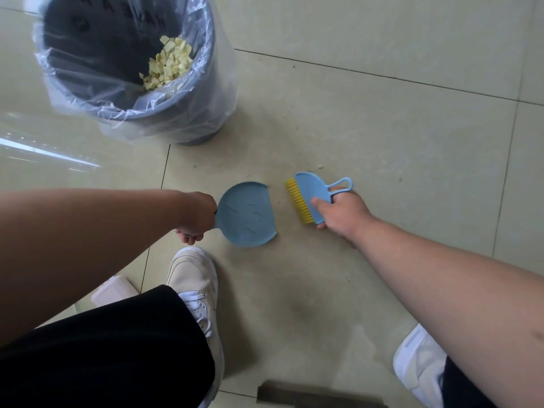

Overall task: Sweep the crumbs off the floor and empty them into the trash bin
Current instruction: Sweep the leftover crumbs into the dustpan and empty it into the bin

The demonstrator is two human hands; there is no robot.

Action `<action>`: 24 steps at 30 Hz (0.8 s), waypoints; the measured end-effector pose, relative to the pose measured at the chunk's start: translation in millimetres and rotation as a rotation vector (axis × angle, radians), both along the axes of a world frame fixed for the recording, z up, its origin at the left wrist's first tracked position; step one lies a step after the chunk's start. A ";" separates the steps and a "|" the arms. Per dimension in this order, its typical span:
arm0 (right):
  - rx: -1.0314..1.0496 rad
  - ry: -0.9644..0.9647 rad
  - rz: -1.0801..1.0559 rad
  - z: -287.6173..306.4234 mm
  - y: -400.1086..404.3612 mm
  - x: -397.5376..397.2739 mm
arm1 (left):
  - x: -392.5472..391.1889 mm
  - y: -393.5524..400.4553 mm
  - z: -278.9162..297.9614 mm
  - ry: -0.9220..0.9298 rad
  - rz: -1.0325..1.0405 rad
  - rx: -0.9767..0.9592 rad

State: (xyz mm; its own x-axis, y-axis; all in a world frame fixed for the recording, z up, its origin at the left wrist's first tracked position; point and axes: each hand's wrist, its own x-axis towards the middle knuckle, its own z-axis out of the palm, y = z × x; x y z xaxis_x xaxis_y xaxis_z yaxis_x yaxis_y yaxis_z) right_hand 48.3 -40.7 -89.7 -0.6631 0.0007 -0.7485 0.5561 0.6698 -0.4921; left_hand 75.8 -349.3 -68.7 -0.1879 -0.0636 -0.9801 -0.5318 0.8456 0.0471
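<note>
- Gripping the handle of the blue dustpan (247, 214), the left hand (195, 214) has its fingers curled tight around it, the fingertips showing underneath.
- The dustpan sits low over the tiled floor (382, 128), its open straight lip facing the brush; whether it touches the tile I cannot tell.
- Over on the other side, the right hand (343, 214) is closed on the brush (309, 198), one finger through the loop handle, the others pressed flat on the blue back.
- The yellow bristles point toward the dustpan's lip, just beside it with a narrow strip of bare tile between.
- Up near the floor's far left corner stands the trash bin (188, 125), grey with a clear plastic liner (88, 83) draped over its rim.
- Inside it lies a heap of pale yellow crumbs (167, 64), against the right wall.
- A few tiny specks (320, 166) remain on the tile beyond the brush.
- Two white shoes are planted on the near floor, the left shoe (194, 278) just below the dustpan, the right shoe (421, 363) at the near right edge.
</note>
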 end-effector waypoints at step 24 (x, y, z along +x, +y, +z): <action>0.065 0.057 -0.469 -16.7 1.1 -9.3 | -22.6 19.1 0.1 0.060 -0.016 0.033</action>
State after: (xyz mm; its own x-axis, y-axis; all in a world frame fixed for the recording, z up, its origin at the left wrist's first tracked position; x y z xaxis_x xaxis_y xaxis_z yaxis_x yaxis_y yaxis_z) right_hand 39.0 -39.6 -106.4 -0.6202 0.3551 -0.6995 0.7791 0.3832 -0.4962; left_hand 53.2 -330.2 -68.6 -0.2472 -0.0284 -0.9685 -0.5138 0.8513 0.1062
